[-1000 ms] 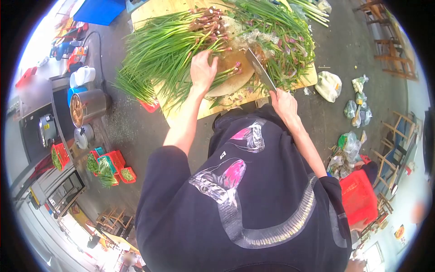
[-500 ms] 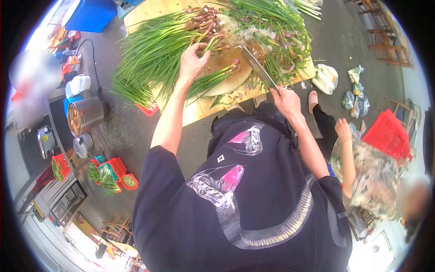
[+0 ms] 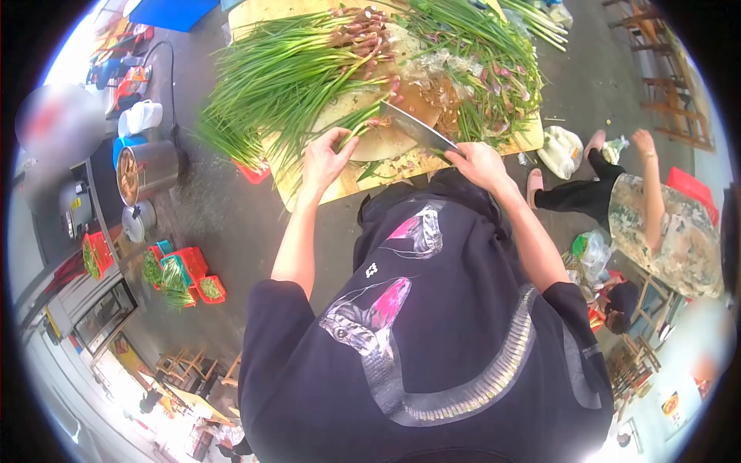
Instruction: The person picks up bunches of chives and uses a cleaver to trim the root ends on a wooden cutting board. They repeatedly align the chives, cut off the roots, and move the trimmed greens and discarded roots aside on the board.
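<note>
My left hand (image 3: 330,158) is closed round the green stalks of a few scallions (image 3: 360,133) near the front edge of the wooden table. My right hand (image 3: 477,165) grips the handle of a cleaver (image 3: 417,127), whose blade points up and left, its tip close to the reddish bulbs of those scallions. Beneath lies a round cutting board (image 3: 386,144). A large heap of scallions (image 3: 285,73) covers the table's left side, bulbs to the right. Right of the board are loose greens with purplish bulbs (image 3: 498,85) and clear plastic (image 3: 444,63).
A person (image 3: 664,224) in a camouflage-patterned top is at the right, near a white bag (image 3: 560,152) on the floor. Left are a steel pot (image 3: 147,171), red crates (image 3: 193,264) and a blue container (image 3: 174,11). Wooden chairs (image 3: 664,85) stand top right.
My left hand has moved down from the heap to the front scallions. The cleaver has shifted left and down toward their bulbs. The other person has moved, and the view has shifted slightly.
</note>
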### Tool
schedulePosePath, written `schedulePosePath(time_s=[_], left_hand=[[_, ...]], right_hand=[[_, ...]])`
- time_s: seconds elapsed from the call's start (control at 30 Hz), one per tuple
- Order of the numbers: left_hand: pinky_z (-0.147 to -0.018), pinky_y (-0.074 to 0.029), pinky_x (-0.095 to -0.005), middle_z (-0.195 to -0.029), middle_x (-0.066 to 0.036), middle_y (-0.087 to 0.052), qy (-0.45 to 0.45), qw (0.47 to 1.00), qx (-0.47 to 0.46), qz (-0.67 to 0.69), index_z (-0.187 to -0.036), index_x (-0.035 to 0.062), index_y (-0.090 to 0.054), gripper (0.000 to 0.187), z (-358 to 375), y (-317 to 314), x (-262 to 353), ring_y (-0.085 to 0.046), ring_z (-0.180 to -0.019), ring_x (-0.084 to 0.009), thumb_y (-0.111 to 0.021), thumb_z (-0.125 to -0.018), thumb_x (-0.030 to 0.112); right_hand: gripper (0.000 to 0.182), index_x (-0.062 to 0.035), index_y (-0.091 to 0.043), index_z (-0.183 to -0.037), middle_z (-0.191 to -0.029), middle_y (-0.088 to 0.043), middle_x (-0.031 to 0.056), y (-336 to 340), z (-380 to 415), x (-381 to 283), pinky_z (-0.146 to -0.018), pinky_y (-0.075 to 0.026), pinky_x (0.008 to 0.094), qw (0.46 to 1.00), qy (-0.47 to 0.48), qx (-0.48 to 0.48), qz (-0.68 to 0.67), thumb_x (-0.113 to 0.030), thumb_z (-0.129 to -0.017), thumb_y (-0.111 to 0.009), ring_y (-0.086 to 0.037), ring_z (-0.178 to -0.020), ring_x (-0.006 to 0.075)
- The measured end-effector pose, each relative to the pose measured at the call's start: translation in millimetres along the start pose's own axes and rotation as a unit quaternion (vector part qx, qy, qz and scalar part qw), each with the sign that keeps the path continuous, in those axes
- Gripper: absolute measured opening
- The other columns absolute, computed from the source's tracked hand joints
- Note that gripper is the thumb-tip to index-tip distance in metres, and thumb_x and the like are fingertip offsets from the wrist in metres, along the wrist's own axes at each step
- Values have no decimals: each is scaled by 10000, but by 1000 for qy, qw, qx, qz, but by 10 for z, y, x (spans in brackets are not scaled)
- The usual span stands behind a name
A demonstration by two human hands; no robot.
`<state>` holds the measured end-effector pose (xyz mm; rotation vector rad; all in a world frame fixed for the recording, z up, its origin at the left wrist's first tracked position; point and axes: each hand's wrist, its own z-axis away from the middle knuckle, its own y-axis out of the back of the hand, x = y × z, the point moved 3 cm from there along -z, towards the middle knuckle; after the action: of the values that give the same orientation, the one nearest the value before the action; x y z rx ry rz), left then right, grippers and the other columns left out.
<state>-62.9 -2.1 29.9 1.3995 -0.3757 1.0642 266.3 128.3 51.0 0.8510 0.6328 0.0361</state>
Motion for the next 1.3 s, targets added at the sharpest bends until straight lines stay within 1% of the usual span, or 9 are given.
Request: schedulePosePath(time_s=[0.1,0.13,0.3,0.43,0.53,0.67,0.8,1.0,1.3], left_hand=[[-691,-544,-364,-830,-137,-758,7,1000,-22,4,-1128,58,-778,311,117,-105,158,-708,-712,-211,-804,-960,319],[-716,-568,-401,-903,-172,-780,-7,999,-33,-7,-1131,59,-775,300,121,-165,209,-760,-775,-294,-810,-940,288],[-766,-581,-489,-926,-172,-769,-79,983,-43,-158,-1096,62,-768,244,44,-458,136,-747,-886,-395,-803,-902,206],[-877,-571,-474,-1106,-164,-764,-111,985,27,-132,-1163,81,-753,265,-50,-656,240,-728,-1027,-385,-785,-921,184],[-943,-554,-478,-1140,-166,-766,-217,963,74,-140,-1173,65,-758,275,-139,-720,444,-715,-1085,-383,-785,-924,178],[-966,-550,-485,-1208,-181,-764,-196,965,131,-112,-1225,48,-751,300,-485,-613,453,-715,-1095,-389,-762,-939,134],[-933,-540,-474,-1182,-153,-767,-153,957,102,-226,-1237,79,-764,311,-1118,-493,503,-695,-1075,-363,-755,-932,139],[-949,-511,-495,-1161,-85,-748,-159,952,58,-255,-1140,120,-789,241,-1175,-456,427,-646,-1095,-340,-741,-904,125],[-974,-543,-428,-1062,-45,-791,-201,959,135,-145,-1003,105,-780,209,-895,-324,288,-725,-1079,-293,-827,-819,18]], right_hand=[[420,-24,-737,-887,-818,-725,220,-75,-189,-84,-776,-543,536,1000,22,4,-21,-418,-1015,-666,-712,-829,445],[420,-26,-737,-886,-820,-726,218,-77,-230,-119,-776,-542,535,999,29,8,-26,-418,-1017,-664,-711,-829,445],[394,-24,-762,-949,-822,-727,223,36,-98,10,-771,-548,515,998,11,-6,-61,-398,-1022,-660,-711,-835,450],[368,-20,-775,-1004,-791,-699,238,261,247,258,-725,-534,494,997,-19,21,-69,-375,-1018,-678,-705,-772,427],[329,-12,-773,-1017,-763,-666,247,359,478,364,-658,-501,472,995,-48,54,-70,-335,-1008,-709,-674,-681,403],[289,0,-761,-975,-739,-636,247,450,740,320,-593,-453,457,982,-98,94,-133,-287,-995,-740,-615,-597,395],[268,-18,-772,-967,-745,-656,236,314,881,329,-609,-478,455,981,-92,76,-155,-282,-999,-735,-650,-645,412],[228,-54,-793,-985,-791,-692,232,291,882,285,-659,-522,474,985,-91,56,-134,-274,-991,-735,-691,-745,439],[209,-62,-799,-1015,-811,-702,224,386,763,392,-652,-524,463,984,-104,22,-143,-261,-992,-738,-692,-745,433]])
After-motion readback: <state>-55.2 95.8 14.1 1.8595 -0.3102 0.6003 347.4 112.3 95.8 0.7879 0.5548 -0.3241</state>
